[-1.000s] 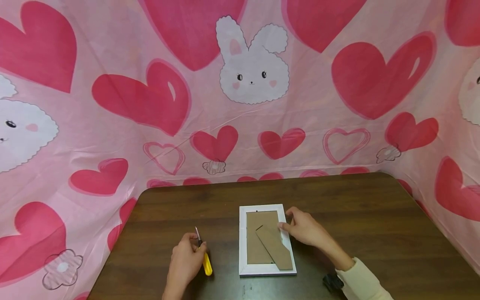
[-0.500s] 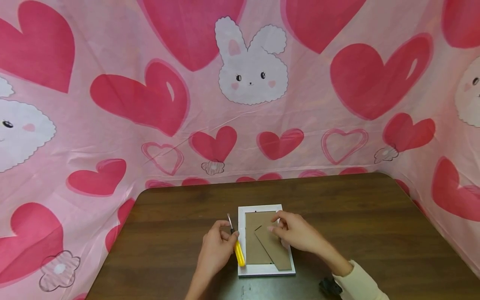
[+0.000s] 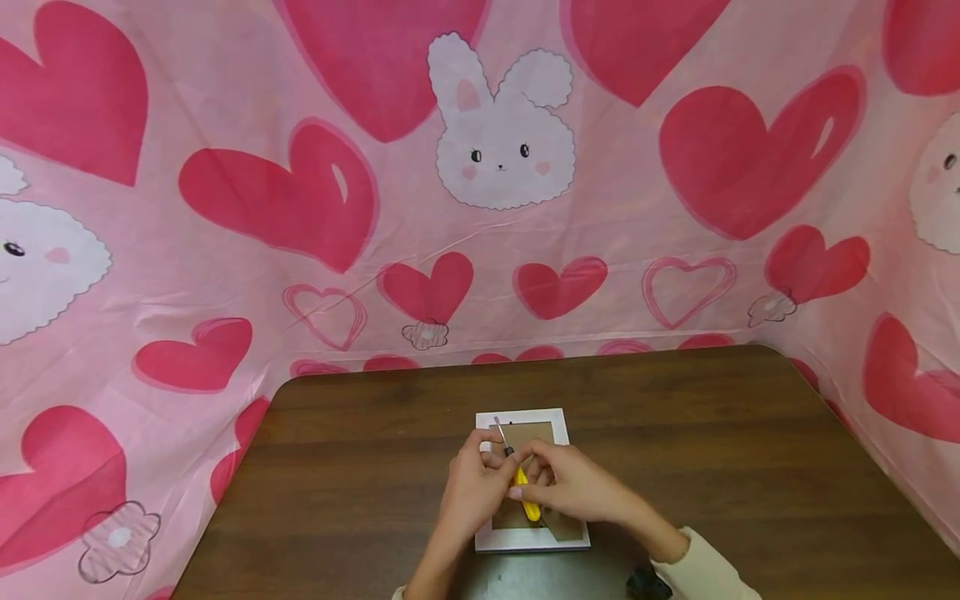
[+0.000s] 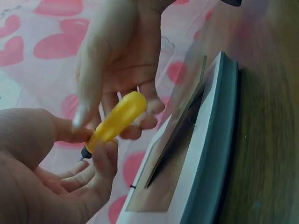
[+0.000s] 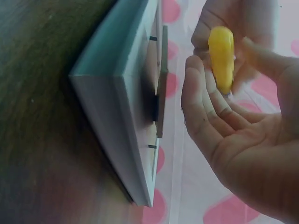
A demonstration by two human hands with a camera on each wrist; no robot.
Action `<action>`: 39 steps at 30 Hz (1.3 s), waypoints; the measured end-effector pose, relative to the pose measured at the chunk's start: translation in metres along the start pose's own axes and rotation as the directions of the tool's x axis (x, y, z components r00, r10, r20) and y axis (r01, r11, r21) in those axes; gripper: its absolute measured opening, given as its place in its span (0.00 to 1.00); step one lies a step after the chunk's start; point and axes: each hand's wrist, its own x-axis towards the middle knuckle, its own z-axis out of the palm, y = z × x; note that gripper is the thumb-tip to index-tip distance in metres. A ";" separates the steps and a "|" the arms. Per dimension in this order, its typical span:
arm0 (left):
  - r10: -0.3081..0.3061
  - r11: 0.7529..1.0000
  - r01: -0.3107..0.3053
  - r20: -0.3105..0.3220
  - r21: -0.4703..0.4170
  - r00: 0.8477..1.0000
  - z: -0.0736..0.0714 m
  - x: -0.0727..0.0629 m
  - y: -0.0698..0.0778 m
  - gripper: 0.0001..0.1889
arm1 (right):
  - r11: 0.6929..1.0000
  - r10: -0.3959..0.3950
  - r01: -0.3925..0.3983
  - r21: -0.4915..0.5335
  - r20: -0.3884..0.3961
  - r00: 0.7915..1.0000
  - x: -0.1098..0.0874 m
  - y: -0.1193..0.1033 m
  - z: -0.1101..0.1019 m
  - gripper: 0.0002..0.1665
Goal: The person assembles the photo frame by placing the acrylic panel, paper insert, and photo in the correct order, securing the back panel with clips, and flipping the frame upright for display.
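Observation:
A screwdriver with a yellow handle [image 3: 529, 498] and a thin metal shaft is held over the picture frame [image 3: 517, 543]. My left hand [image 3: 472, 492] pinches it near the handle's shaft end, between thumb and fingers, as the left wrist view confirms. Around the handle's other side is my right hand [image 3: 585, 483], its thumb and fingers spread; in the right wrist view, the yellow handle [image 5: 221, 56] lies between them without a visible grip. The white-rimmed picture frame lies face down, showing its brown backing board [image 3: 525, 432] and stand leg [image 3: 567, 529], both partly covered by the hands.
The dark wooden table [image 3: 360, 467] extends around the frame. Pink cloth [image 3: 330, 233] with hearts and rabbits hangs behind and beside it. Small dark turn tabs [image 5: 153, 38] sit along the frame's back edge. Near the right cuff is a small black object [image 3: 647, 583].
My left hand has carried the screwdriver rightward from the table beside the frame to above it. My right hand has left the frame's right edge and come left to the handle.

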 end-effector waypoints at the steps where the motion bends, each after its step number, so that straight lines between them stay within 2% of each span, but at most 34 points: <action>1: 0.001 1.000 -0.001 -0.004 -0.005 1.000 0.002 0.000 0.001 0.21 | 1.000 0.002 -0.002 -0.008 -0.012 1.000 0.000 0.000 0.001 0.20; 5: 0.011 1.000 -0.011 -0.009 -0.027 1.000 0.007 0.001 0.002 0.20 | 0.999 0.014 -0.016 -0.039 -0.045 0.999 0.002 0.002 0.001 0.16; 10: 0.048 0.999 -0.048 0.001 0.007 0.999 0.010 0.003 0.002 0.19 | 0.996 0.004 -0.010 -0.084 -0.065 0.998 0.002 0.006 0.000 0.12; 19: 0.098 0.995 -0.098 -0.013 0.029 0.995 0.006 0.006 0.001 0.19 | 0.994 0.057 -0.066 -0.086 -0.104 0.993 0.002 0.006 -0.011 0.13; 26: 0.094 0.993 -0.083 -0.123 0.086 0.988 0.000 0.013 -0.012 0.17 | 0.985 0.091 -0.116 -0.131 -0.181 0.979 0.003 0.011 -0.025 0.11; 31: 0.114 0.979 -0.070 -0.228 0.194 0.967 0.001 0.017 -0.026 0.14 | 0.979 0.115 -0.147 -0.138 -0.218 0.969 0.007 0.018 -0.030 0.04; 35: 0.141 0.956 -0.058 -0.275 0.289 0.951 0.006 0.018 -0.036 0.20 | 0.972 0.138 -0.181 -0.149 -0.259 0.956 0.009 0.024 -0.032 0.06; 39: 0.137 0.950 -0.039 -0.301 0.311 0.944 0.009 0.019 -0.041 0.25 | 0.955 0.165 -0.225 -0.193 -0.285 0.944 0.013 0.028 -0.032 0.07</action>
